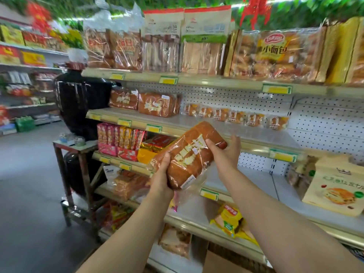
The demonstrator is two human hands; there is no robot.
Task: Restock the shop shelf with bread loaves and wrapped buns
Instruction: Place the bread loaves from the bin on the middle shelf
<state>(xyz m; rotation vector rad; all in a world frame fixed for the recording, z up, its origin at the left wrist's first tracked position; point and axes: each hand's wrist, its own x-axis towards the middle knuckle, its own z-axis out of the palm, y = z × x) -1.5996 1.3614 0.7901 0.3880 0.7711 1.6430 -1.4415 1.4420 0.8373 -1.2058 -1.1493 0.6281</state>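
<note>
Left hand (160, 179) fingers curled under and around the near end of the bread loaf (188, 154), thumb pressed flat on the printed top. Right hand (224, 152) clamped on the far end, thumb across the wrapper, fingertips wrapped behind. Both ends gripped, probably to keep a soft, long load from sagging or twisting in its slippery film. Held tilted in mid-air, far end higher, in front of the shelf's middle tiers and not resting on any board.

Glossy, crinkled clear film over a deep brown crust; pale lettering across the top, a white label near the lower end. Rounded block shape, looking yielding rather than rigid.

Likely bound for the second shelf (206, 123), where two matching wrapped loaves (157, 104) lie at the left end and bare grey board shows in front. Along the back of that board, a row of small wrapped buns (236, 117), each in its own clear packet, set side by side against the perforated white backboard (236, 95).

Above, on the top shelf, tall upright bags of sliced bread (183, 42) and a big bag of small rolls (273, 54). Lower right, a kraft paper pastry bag (334, 186) standing upright. Yellow price tags (276, 89) along the pale shelf edges.
</note>
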